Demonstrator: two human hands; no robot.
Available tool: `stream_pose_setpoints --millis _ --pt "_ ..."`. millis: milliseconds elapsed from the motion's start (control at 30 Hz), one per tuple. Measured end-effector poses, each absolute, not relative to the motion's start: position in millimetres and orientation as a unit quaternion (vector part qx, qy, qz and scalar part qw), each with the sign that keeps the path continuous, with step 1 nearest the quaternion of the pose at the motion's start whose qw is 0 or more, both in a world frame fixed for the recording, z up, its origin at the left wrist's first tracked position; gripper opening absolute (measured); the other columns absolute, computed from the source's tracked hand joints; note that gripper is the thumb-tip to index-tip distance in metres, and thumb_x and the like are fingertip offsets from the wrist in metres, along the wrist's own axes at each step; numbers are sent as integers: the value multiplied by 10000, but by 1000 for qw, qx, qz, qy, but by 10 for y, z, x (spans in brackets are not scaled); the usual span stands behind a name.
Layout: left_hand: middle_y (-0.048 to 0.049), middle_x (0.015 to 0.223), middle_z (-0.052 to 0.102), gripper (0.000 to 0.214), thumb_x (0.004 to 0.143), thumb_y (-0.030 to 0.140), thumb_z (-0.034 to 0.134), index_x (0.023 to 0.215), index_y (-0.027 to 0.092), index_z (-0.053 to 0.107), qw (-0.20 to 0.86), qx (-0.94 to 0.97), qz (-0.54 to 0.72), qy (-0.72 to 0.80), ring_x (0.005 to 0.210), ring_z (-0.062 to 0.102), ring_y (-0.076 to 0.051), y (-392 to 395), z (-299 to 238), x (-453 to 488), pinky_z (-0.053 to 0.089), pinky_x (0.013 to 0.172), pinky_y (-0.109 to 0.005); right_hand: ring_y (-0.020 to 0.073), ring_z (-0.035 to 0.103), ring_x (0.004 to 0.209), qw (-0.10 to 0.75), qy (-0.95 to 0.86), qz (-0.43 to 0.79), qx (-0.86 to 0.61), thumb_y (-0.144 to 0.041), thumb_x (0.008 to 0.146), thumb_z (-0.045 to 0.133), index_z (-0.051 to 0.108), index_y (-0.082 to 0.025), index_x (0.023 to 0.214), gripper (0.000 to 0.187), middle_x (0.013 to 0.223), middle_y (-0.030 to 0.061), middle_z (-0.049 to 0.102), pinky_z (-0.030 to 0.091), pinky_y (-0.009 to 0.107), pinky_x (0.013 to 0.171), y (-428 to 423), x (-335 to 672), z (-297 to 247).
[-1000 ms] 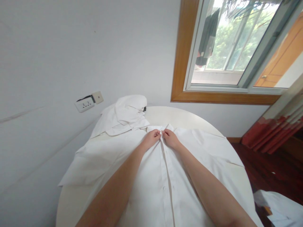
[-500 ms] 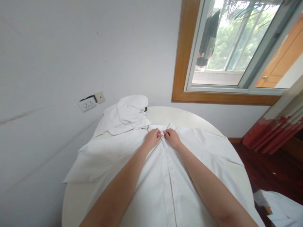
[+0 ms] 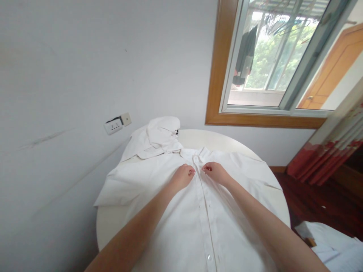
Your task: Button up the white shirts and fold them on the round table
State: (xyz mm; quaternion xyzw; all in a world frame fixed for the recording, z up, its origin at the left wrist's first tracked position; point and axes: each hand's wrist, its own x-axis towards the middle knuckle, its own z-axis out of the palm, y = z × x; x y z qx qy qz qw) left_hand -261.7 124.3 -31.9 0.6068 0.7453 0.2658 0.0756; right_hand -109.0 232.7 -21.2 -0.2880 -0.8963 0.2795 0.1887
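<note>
A white button-up shirt (image 3: pixel 176 226) lies front up with its collar at the far end, spread over a round white table (image 3: pixel 224 139). Its front placket runs down the middle, with a small button (image 3: pixel 210 257) near the bottom of the view. My left hand (image 3: pixel 183 176) is closed in a pinch at the left side of the placket, just below the collar. Across the opening, my right hand (image 3: pixel 216 172) pinches at the right front edge. The fingertips are small in view, but both seem to have the cloth between them. A short gap separates the hands.
A crumpled white garment (image 3: pixel 154 132) lies at the table's back left, against the wall. A wall socket (image 3: pixel 114 126) is above it. White cloth (image 3: pixel 331 241) sits low at the right, below a red and cream curtain (image 3: pixel 320 158). A wood-framed window (image 3: pixel 263 119) is behind.
Both hands have come down the placket from the collar and moved apart slightly. The collar button area is now uncovered. The view has shifted a little.
</note>
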Motion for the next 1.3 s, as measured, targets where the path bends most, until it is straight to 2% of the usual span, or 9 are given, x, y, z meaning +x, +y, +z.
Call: stream_pose_setpoints --millis 167,333,467,567,667,967,1300 --pt "-60 878 604 187 827 183 492 862 181 676 24 597 281 751 844 569 -158 1233 -481 -2510 431 819 -275 128 608 665 184 -862 330 -337 -91 730 499 676 -156 826 212 719 29 685 407 195 638 2144 -1072 -400" --pt "-50 915 582 123 810 206 540 886 193 635 3 626 266 733 872 545 -165 1187 -469 -2507 416 845 -302 126 600 656 199 -843 374 -331 -134 741 503 682 -145 827 199 735 29 684 419 206 644 2212 -1004 -467" --pt "-78 904 568 206 892 235 405 864 169 598 -31 634 230 738 889 529 -194 1208 -469 -2455 404 832 -335 123 569 648 186 -848 405 -287 -230 723 573 670 -144 766 137 706 20 656 410 211 611 2209 -953 -446" --pt "-82 908 560 196 897 287 409 862 175 567 -68 636 204 741 894 517 -213 1231 -491 -2409 398 805 -344 113 531 614 186 -858 378 -293 -282 629 681 643 -135 785 218 694 13 617 401 209 567 2180 -966 -452" --pt "-78 912 564 185 877 348 459 862 185 547 -83 645 176 739 890 517 -220 1236 -501 -2385 395 779 -336 114 518 631 189 -875 325 -307 -291 578 714 643 -128 793 279 755 28 602 409 214 576 2151 -985 -463" --pt "-87 878 582 258 914 362 368 888 189 559 -81 652 111 745 861 538 -218 1250 -482 -2365 384 735 -322 120 518 641 185 -894 272 -305 -290 609 659 654 -110 798 260 795 53 586 421 223 614 2142 -987 -491" --pt "-51 847 562 243 919 300 356 846 203 565 -58 650 183 736 807 540 -179 1261 -488 -2423 387 715 -290 124 521 643 228 -887 229 -330 -190 664 595 650 -117 799 164 820 83 587 412 227 651 2020 -1025 -455"
